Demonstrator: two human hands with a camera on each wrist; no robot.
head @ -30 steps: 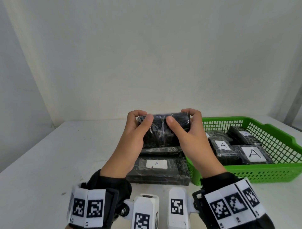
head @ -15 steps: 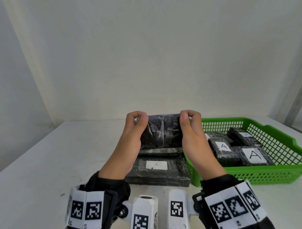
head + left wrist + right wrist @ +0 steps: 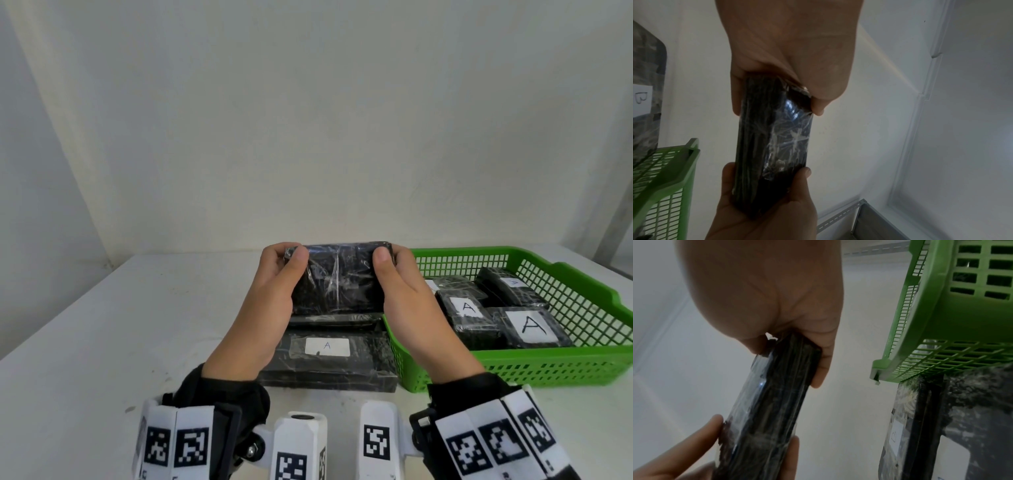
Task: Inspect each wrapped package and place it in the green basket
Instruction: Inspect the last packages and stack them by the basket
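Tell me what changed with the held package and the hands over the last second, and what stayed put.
The package was turned in the hands: a second ago a narrower side faced the camera, now a broad wrapped face does. Both thumbs slid outward to its top corners. The left hand and right hand kept hold of its ends throughout, at about the same height. The stack on the table and the packages in the green basket did not move.

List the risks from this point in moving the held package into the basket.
1. The held package is pinched only at its ends by the left hand and right hand; glossy film may slip.
2. The green basket already holds labelled packages; dropping it in could bury their labels.
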